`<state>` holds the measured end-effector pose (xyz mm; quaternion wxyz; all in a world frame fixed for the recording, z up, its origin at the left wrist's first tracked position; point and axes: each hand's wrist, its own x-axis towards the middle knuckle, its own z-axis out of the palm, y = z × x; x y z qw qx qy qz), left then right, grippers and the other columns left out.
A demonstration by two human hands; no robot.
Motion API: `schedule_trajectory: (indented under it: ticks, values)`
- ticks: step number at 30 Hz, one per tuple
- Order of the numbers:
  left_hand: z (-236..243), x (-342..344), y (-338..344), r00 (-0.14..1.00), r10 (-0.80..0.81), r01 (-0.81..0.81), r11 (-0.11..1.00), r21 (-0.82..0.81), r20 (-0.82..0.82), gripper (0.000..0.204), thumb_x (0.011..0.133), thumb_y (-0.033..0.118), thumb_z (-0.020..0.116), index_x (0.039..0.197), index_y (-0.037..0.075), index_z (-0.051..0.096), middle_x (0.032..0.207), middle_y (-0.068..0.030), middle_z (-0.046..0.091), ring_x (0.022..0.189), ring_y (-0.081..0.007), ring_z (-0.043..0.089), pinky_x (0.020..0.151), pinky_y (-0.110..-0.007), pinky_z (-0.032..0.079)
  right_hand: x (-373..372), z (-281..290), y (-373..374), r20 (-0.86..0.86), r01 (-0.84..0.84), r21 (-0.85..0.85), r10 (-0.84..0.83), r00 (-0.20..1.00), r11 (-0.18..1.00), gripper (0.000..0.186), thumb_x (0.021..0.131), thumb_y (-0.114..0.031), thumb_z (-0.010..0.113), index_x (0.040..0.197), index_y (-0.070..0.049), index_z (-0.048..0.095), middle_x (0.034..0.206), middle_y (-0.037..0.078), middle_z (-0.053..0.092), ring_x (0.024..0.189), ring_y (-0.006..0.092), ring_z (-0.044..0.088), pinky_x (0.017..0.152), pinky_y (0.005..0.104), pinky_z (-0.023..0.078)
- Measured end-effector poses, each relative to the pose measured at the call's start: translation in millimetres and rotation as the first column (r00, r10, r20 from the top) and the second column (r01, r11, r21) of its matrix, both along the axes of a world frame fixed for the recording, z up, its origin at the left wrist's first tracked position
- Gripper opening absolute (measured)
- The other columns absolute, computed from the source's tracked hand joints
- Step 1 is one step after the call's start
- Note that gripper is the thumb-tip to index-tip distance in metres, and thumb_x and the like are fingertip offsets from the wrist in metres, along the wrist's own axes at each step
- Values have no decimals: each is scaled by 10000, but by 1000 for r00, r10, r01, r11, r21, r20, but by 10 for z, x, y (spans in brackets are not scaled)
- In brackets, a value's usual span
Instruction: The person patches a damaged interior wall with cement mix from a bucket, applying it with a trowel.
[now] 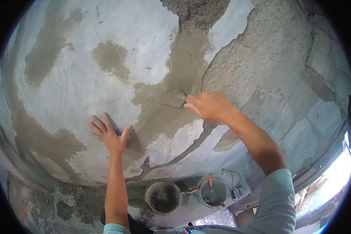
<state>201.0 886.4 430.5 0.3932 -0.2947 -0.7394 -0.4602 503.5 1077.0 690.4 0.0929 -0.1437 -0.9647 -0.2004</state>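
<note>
My right hand (208,106) is closed round the handle of a trowel, most of which its fingers hide. The trowel's mortar-coated blade (172,98) points left and lies against a band of damp grey-brown mortar (187,58) on the wall. To the left and lower, my left hand (110,134) has its fingers spread on or close to the pale wall surface (105,93), with nothing in it. A smooth damp patch runs between the two hands.
Below the wall stand a bucket (147,201) with dark contents and another bucket (201,195) holding grey liquid and tools. A cable (233,177) lies beside them. Rough bare render (261,58) shows at the right, and a jagged crack (191,147) crosses lower down.
</note>
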Motion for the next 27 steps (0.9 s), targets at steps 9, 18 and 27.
schedule_trajectory:
  ticks: [9, 18, 27]
  values:
    - [-14, 36, 31, 999, -34, 34, 999, -2, 8, 1218, 831, 726, 789, 1747, 182, 200, 1806, -246, -33, 1639, -523, -90, 1177, -800, -105, 156, 1372, 328, -534, -44, 153, 120, 837, 987, 402, 1118, -440, 486, 1142, -93, 688, 924, 233, 748, 879, 474, 718, 786, 576, 564]
    - [12, 49, 1, 1000, 4, -4, 1000, -23, 11, 1215, 825, 714, 801, 1742, 177, 211, 1807, -244, -30, 1636, -531, -85, 1189, -788, -101, -1, 130, -29, -287, -54, -245, -20, 958, 968, 407, 1112, -395, 474, 1100, -44, 679, 1017, 270, 728, 972, 519, 675, 834, 570, 535]
    - [-5, 49, 29, 1000, -13, 13, 1000, -23, 6, 1218, 837, 698, 799, 1746, 164, 190, 1808, -239, -34, 1638, -523, -99, 1191, -785, -108, 73, 1007, 175, -501, -340, -4, 292, 815, 940, 419, 1102, -398, 487, 1086, -27, 681, 990, 255, 737, 939, 457, 707, 798, 531, 541]
